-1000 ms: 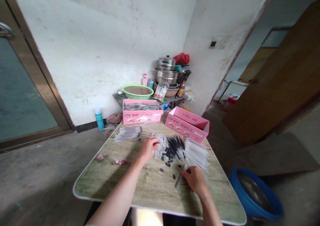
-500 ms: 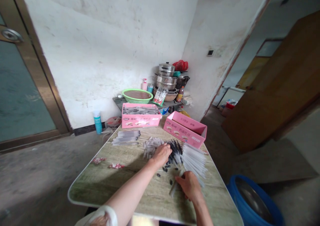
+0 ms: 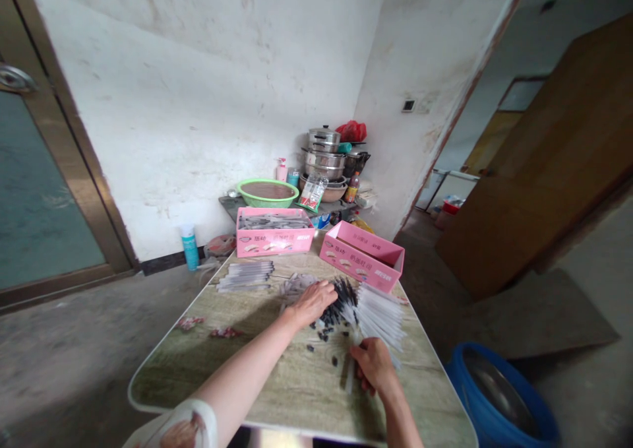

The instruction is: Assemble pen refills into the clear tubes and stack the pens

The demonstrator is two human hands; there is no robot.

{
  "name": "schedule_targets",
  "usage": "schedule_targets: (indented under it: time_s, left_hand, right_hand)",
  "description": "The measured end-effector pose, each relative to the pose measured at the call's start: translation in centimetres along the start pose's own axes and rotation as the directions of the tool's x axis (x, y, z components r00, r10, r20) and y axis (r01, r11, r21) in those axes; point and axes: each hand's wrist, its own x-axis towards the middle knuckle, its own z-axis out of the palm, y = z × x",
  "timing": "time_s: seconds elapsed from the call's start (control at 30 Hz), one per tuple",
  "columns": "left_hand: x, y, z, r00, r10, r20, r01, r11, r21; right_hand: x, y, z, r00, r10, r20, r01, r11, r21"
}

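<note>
My left hand [image 3: 315, 301] is over the near edge of a heap of small black plastic parts [image 3: 343, 301], its fingertips drawn together among them; what they pinch is too small to make out. Beside it lies a pile of short whitish pieces [image 3: 297, 284], partly covered by the hand. My right hand [image 3: 374, 362] is closed around a translucent plastic tube [image 3: 350, 372], which points down toward the table's near side. Just beyond that hand, many similar clear tubes [image 3: 380, 313] lie fanned out. Loose black bits [image 3: 324, 334] are scattered between the hands.
Two pink boxes stand at the table's back: the left box [image 3: 274, 242] holds many thin sticks, the right box [image 3: 363, 263] is tilted at an angle. A row of slim pen-like sticks [image 3: 246, 276] lies at left. A blue barrel [image 3: 502, 395] stands right of the table [image 3: 198, 369].
My left hand stays at the black heap, its fingers slightly shifted. The tube in my right hand now points more straight toward me. The whole view has shifted slightly.
</note>
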Motion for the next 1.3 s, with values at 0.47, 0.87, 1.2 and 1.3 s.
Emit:
schedule_targets:
  time_s: [0.47, 0.87, 1.2, 1.3]
  left_hand:
    - [-3.4, -1.1, 1.1, 0.725, -0.689, -0.001, 0.009, 0.011, -1.000]
    - [-5.0, -0.5, -0.6, 0.849, -0.439, 0.294, 0.255, -0.147, -0.956]
    - [-5.0, -0.1, -0.6, 0.864, -0.417, 0.283, 0.190, -0.251, -0.949]
    - [-4.5, 0.2, -0.6, 0.810, -0.545, 0.218, 0.052, -0.303, -0.952]
  right_hand:
    - [2.4, -4.6, 0.0, 0.960, -0.234, -0.152, 0.254, 0.509, 0.822]
    - [6.0, -4.2, 1.8, 0.925, -0.176, -0.336, 0.373, 0.261, 0.891]
    - [5.7, -3.8, 1.2, 0.922, -0.170, -0.349, 0.381, 0.224, 0.897]
    - [5.4, -4.0, 1.7, 0.925, -0.233, -0.301, 0.357, 0.259, 0.898]
